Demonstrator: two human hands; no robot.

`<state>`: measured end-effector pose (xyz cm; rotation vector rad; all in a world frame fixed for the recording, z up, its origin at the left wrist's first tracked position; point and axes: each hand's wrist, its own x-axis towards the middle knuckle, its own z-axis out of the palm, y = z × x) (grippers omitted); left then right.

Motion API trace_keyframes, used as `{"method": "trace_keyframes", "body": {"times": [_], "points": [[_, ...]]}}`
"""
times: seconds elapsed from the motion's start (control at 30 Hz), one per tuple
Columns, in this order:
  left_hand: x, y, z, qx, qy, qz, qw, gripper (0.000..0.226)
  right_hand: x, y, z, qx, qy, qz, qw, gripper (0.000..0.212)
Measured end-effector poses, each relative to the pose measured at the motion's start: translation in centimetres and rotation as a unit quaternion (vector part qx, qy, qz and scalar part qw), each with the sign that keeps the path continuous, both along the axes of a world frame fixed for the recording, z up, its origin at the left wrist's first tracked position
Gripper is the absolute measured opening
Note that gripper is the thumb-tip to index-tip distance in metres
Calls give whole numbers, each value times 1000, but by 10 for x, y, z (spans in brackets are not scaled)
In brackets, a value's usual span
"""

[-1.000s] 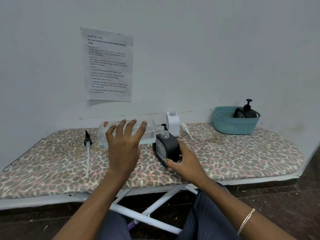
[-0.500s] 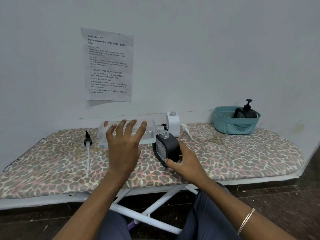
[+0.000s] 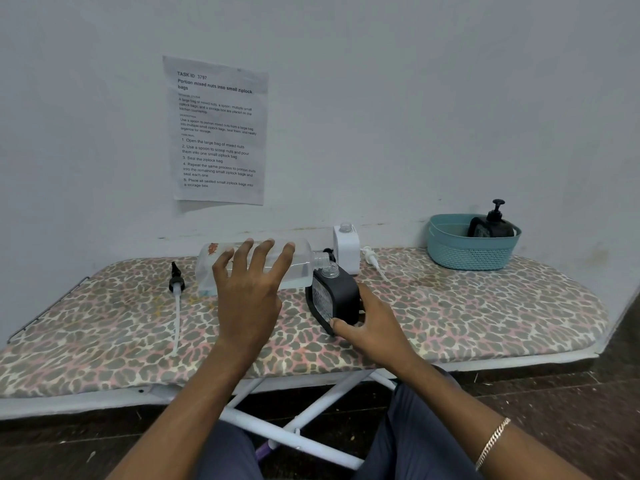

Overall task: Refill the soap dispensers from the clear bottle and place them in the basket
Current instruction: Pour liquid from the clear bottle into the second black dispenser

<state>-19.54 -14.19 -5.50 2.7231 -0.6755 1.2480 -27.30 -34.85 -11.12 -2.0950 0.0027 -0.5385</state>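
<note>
My left hand [image 3: 249, 292] grips the clear bottle [image 3: 299, 268], which lies level above the board with its open mouth at the neck of a black soap dispenser [image 3: 336, 296]. A little liquid shows in the bottle. My right hand [image 3: 375, 323] holds that black dispenser at its lower corner, tilted toward the bottle and without its pump. Behind it, a white dispenser [image 3: 346, 249] stands open-necked by the wall. The teal basket [image 3: 467, 254] at the back right holds another black dispenser [image 3: 490, 226] with its pump on.
A black pump with a long tube [image 3: 176, 285] lies on the leopard-print ironing board [image 3: 485, 317] to the left. A white pump [image 3: 373, 260] lies right of the white dispenser. A printed sheet [image 3: 218, 129] hangs on the wall. The board's white legs [image 3: 311, 414] cross below, by my knees.
</note>
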Motion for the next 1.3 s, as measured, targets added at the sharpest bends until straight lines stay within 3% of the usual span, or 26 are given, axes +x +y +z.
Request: {"method": "trace_keyframes", "body": {"times": [1.3], "points": [[-3, -1, 2, -5, 2, -2, 1000, 86, 0, 1, 1, -6, -5, -1, 1000, 54]]}}
